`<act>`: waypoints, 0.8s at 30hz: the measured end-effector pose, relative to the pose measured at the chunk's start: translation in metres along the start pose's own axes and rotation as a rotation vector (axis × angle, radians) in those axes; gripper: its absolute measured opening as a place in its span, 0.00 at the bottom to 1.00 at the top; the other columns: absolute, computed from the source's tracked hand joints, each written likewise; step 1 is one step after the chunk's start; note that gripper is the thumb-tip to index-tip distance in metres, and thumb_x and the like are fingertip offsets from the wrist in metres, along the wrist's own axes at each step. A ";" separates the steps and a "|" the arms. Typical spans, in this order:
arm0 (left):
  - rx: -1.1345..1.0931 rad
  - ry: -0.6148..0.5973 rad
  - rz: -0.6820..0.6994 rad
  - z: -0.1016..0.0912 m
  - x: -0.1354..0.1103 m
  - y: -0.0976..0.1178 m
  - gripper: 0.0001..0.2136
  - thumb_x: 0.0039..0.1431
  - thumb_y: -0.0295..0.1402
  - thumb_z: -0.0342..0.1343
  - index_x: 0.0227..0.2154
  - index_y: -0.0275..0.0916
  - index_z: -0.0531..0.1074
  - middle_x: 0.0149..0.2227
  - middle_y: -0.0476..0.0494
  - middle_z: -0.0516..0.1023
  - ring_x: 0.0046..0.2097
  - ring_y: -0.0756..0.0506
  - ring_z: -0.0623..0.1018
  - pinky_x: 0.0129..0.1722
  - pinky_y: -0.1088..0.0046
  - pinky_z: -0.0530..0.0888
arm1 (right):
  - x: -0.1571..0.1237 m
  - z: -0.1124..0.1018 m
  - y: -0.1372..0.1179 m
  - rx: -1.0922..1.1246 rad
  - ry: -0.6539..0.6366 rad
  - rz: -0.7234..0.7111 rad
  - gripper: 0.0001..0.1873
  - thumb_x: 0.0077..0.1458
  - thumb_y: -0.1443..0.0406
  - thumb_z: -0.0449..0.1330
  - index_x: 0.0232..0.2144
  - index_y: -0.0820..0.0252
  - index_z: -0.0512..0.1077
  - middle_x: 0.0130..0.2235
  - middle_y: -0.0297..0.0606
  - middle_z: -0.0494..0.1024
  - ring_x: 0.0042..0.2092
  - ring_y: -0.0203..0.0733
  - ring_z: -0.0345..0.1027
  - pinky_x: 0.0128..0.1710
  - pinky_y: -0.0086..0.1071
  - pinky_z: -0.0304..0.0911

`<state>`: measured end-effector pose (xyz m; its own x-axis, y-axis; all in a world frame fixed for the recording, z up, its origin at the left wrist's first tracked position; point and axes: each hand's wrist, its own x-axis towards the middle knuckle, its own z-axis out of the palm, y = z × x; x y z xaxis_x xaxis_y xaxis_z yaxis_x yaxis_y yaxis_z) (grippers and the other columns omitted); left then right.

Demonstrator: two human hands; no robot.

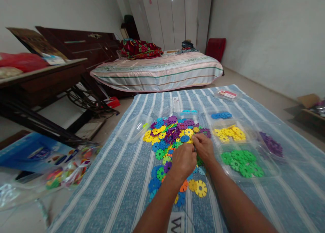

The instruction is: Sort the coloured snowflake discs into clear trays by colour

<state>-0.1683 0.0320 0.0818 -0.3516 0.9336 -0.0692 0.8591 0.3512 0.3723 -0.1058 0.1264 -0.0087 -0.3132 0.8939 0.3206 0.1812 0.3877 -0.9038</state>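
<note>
As the left hand (183, 159) and right hand (204, 147) curl close together over the pile of plastic pieces (175, 145), I can't tell their grip; green discs (244, 161) lie right, nearer the right hand.

Notched discs (172, 134), yellow, green, blue, purple and orange, lie flat or tilted in a loose, overlapping heap; to its right, clear tubs (273, 168) hold single colours: green ones (245, 163) nearest, yellow (230, 134) behind, blue (221, 115) beyond, purple (271, 144) rightmost.

Dim, soft indoor light; bright glare spot on glossy white wardrobe doors (175, 19); glints on clear plastic box (135, 128); edges stretched, fine detail slightly blurred.
</note>
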 end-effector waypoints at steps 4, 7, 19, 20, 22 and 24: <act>0.145 -0.091 0.043 0.017 -0.005 -0.002 0.09 0.50 0.30 0.51 0.33 0.35 0.73 0.37 0.36 0.76 0.42 0.39 0.76 0.38 0.66 0.70 | 0.001 -0.001 -0.002 -0.025 -0.011 0.015 0.15 0.52 0.57 0.51 0.25 0.58 0.74 0.27 0.34 0.72 0.30 0.38 0.64 0.32 0.31 0.57; 0.164 -0.092 0.067 0.025 -0.005 -0.001 0.10 0.50 0.31 0.51 0.35 0.34 0.72 0.39 0.34 0.75 0.44 0.38 0.75 0.41 0.64 0.70 | 0.000 -0.002 -0.003 -0.035 -0.015 0.016 0.15 0.52 0.57 0.51 0.25 0.58 0.74 0.27 0.34 0.73 0.31 0.38 0.64 0.33 0.30 0.57; -0.032 -0.043 -0.129 0.001 -0.001 -0.016 0.03 0.49 0.32 0.53 0.23 0.39 0.70 0.26 0.48 0.74 0.31 0.47 0.73 0.29 0.74 0.62 | 0.000 -0.001 -0.001 -0.022 -0.015 0.013 0.16 0.52 0.57 0.51 0.25 0.60 0.73 0.26 0.34 0.71 0.30 0.37 0.63 0.31 0.29 0.56; -0.055 -0.018 -0.138 -0.003 -0.001 -0.017 0.04 0.49 0.32 0.53 0.22 0.39 0.69 0.25 0.49 0.73 0.30 0.48 0.73 0.28 0.74 0.61 | 0.001 0.000 -0.001 -0.020 -0.013 0.013 0.16 0.52 0.57 0.51 0.25 0.60 0.73 0.25 0.33 0.71 0.30 0.37 0.63 0.31 0.29 0.56; -0.120 0.029 -0.142 -0.011 -0.001 -0.013 0.05 0.48 0.32 0.54 0.21 0.38 0.68 0.22 0.50 0.72 0.27 0.50 0.70 0.27 0.75 0.60 | 0.001 0.000 0.000 -0.013 -0.011 0.009 0.16 0.52 0.57 0.51 0.25 0.59 0.73 0.25 0.33 0.70 0.29 0.36 0.62 0.30 0.29 0.56; -0.238 0.066 -0.098 -0.016 -0.003 0.000 0.05 0.48 0.31 0.54 0.20 0.38 0.68 0.22 0.51 0.70 0.26 0.51 0.69 0.26 0.75 0.60 | 0.000 0.000 0.002 -0.007 -0.018 0.000 0.15 0.51 0.57 0.51 0.23 0.59 0.72 0.24 0.33 0.70 0.28 0.36 0.62 0.29 0.29 0.56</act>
<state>-0.1729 0.0281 0.0966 -0.4593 0.8863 -0.0584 0.7104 0.4060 0.5749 -0.1056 0.1267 -0.0104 -0.3297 0.8896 0.3159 0.1875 0.3897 -0.9016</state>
